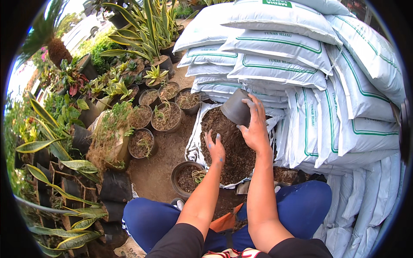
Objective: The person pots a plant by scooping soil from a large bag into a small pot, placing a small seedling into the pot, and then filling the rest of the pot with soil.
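My right hand grips a dark grey plastic plant pot, tipped on its side with the mouth toward the lower left. Below it is a heap of dark, crumbly soil in an opened white sack. Over the soil's left part my left hand hovers with its fingers apart and nothing in them. Soil smudges the pot's rim area. Left of the sack stands a black pot of soil with a small, thin green plant lying in it.
Tall stacks of filled white bags rise behind and to the right. Several potted seedlings stand on the ground to the left. Snake plants and a dry, leafy clump lie farther left. My blue-trousered knees flank the work area.
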